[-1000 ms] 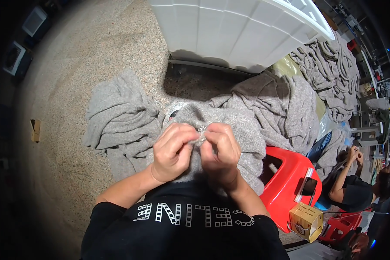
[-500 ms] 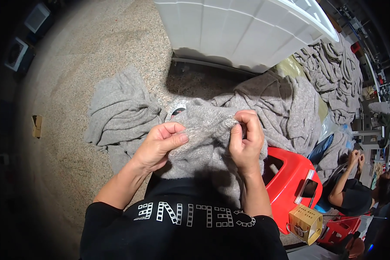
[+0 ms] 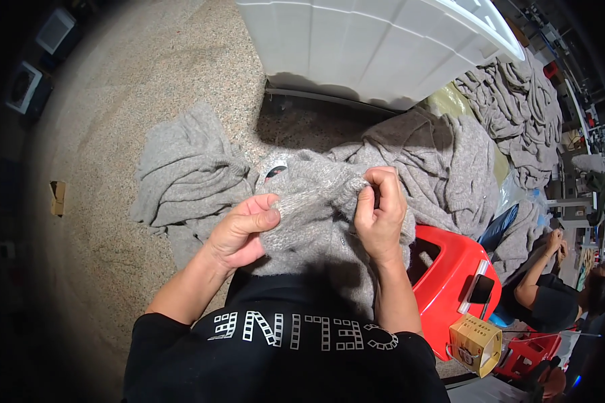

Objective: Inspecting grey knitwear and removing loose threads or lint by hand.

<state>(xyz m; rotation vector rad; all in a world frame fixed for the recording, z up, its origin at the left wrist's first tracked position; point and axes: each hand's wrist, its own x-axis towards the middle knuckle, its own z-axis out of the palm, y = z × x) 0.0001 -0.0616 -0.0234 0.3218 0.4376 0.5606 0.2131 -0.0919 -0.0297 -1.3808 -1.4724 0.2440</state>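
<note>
A grey knitted fabric piece (image 3: 309, 232), loosely knit and maybe a garment, lies bunched over my lap. My left hand (image 3: 243, 230) pinches its edge between thumb and fingers. Opposite, my right hand (image 3: 382, 213) grips a gathered fold, fingers curled and thumb pressed in. Between the two hands the fabric is stretched, with its stitches spread. Whether anything small sits in my right fingers is hidden. Just beyond my left hand, a round dark-and-white object (image 3: 275, 172) peeks out beside the fabric.
Grey knits lie on the floor to the left (image 3: 188, 174) and in a heap to the right (image 3: 444, 168). A large white bin (image 3: 363, 50) stands ahead. At my right are a red stool (image 3: 444, 282) with a phone (image 3: 480, 289), a yellow box (image 3: 475, 344) and a seated person (image 3: 548, 295).
My left hand has shifted slightly left and down, drawing the knit wider between my hands. My right hand stays almost in place, still gripping.
</note>
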